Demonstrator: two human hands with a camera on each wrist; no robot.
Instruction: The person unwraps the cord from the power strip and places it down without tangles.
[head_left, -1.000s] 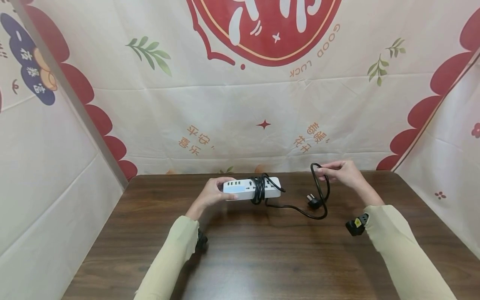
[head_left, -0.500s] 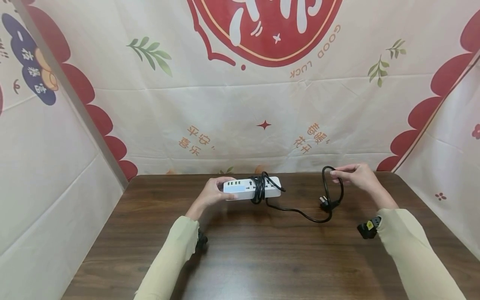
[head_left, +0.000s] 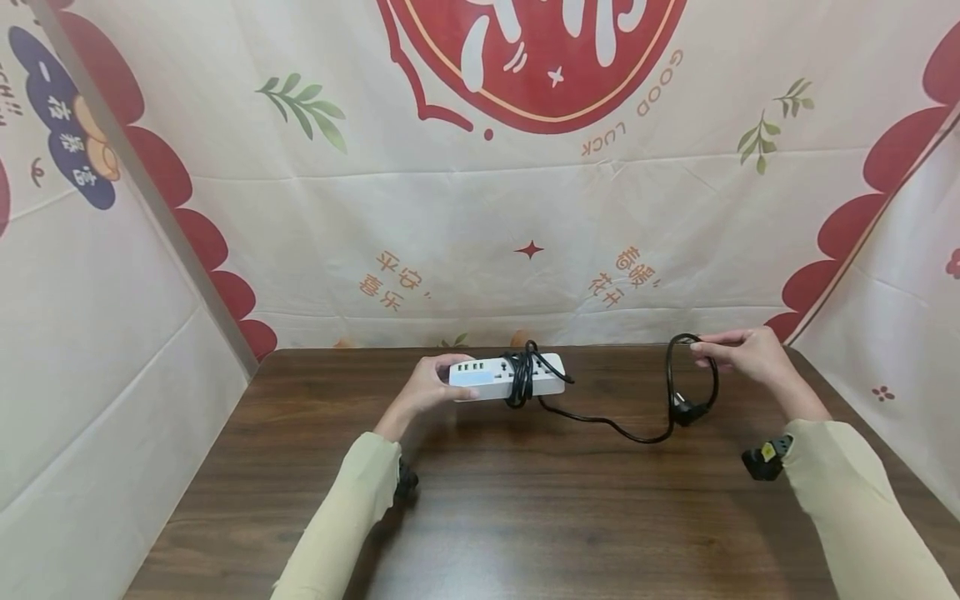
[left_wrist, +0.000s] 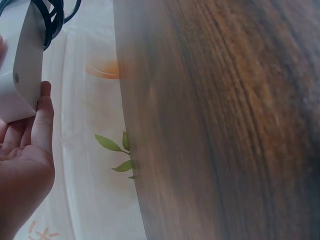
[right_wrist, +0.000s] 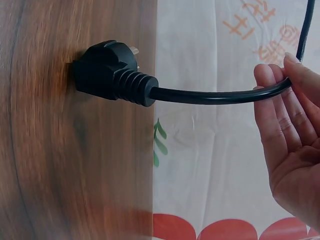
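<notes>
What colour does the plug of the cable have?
The plug is black; the right wrist view shows it best.

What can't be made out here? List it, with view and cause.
Head: part of the power strip, hidden by the wound cord.
Left wrist: the power strip's far end, cut off by the edge.
Right wrist: pins of the plug, partly hidden behind its body.
Head: the red emblem, cut off by the upper edge.

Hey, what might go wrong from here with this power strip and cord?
The right hand pinches the cord away from the plug, which is unheld and might swing and knock the table. The cord is wound round the power strip in the left hand, so a hard pull could tighten those turns or tug the strip loose.
</notes>
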